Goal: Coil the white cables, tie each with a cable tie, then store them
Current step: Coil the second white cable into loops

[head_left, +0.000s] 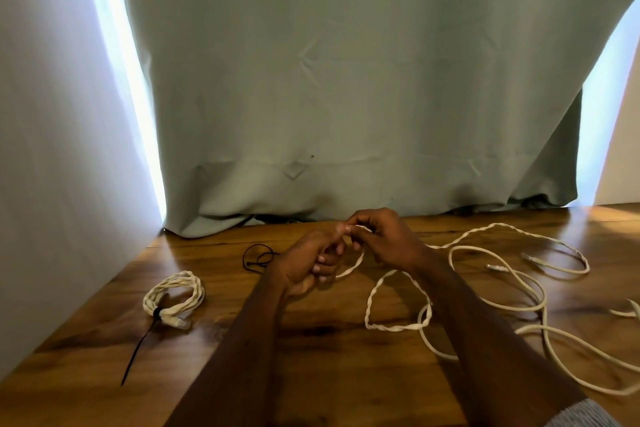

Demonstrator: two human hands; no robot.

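wooden table point(311, 374): both hands pinch twisted white cable point(398, 326).

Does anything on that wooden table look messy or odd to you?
Mostly the loose white cables: they sprawl in tangled loops across the table's right side, uncoiled. The coiled white cable bundle on the left is tidy, though its black cable tie trails a long untrimmed tail. Nothing looks damaged.

Head view looks down, close over table point(311, 374).
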